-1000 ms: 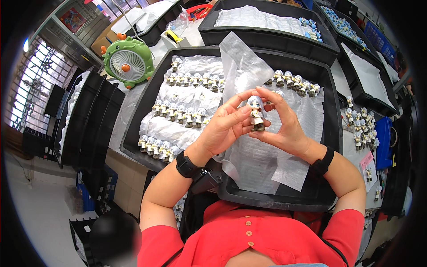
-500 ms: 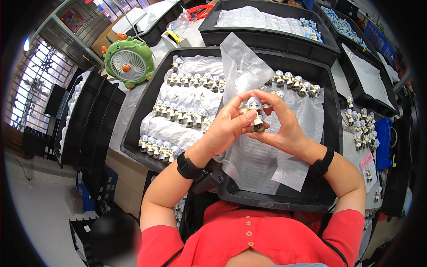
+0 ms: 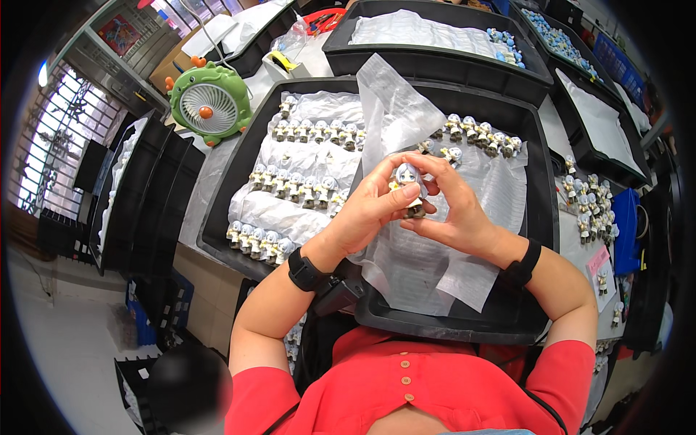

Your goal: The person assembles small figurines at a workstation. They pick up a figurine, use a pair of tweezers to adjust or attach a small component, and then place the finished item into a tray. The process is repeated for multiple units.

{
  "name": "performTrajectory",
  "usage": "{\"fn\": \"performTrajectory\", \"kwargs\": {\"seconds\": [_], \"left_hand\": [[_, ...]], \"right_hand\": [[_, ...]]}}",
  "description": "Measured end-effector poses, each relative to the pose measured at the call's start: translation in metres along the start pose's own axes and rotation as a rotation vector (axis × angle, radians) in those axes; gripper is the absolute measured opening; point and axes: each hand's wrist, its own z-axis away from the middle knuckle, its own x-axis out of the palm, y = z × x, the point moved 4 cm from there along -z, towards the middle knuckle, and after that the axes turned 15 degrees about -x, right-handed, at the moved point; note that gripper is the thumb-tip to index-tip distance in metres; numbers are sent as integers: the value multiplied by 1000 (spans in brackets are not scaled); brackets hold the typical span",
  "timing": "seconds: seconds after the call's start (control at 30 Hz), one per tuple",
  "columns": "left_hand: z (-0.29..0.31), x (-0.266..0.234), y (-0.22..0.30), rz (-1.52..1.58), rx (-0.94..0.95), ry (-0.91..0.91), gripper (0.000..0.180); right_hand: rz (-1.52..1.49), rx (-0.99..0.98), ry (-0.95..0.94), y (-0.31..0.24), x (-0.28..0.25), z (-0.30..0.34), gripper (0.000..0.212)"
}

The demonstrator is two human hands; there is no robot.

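Above the middle of a large black tray, both my hands hold one small figurine with pale lilac hair, a light outfit and dark boots. It stands upright, its front toward me. My left hand has its thumb across the figurine's body, and its other fingers are partly hidden behind. My right hand curls round the other side, fingertips at the head and near the feet. Rows of similar figurines lie on white foam sheeting in the tray's left half. More figurines lie at the far right.
A loose foam sheet sticks up mid-tray. A green fan and a tape dispenser stand at the far left. Another black tray lies beyond. Clustered figurines and a blue bin are to the right.
The figurine has moved slightly left and been turned so its front faces me more squarely. My hands have shifted a little with it.
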Motion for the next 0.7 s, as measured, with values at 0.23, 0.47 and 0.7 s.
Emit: {"fn": "performTrajectory", "kwargs": {"seconds": [0.23,0.47,0.7], "left_hand": [[-1,-2,-2,25,26,-19,52],[-2,-3,0,106,78,-128,48],[-1,-2,2,122,82,-128,47]], "right_hand": [[3,47,-8,-4,-2,-1,80],[38,-6,41,-3,-3,-1,85],[69,-32,47,-2,-3,-1,87]]}}
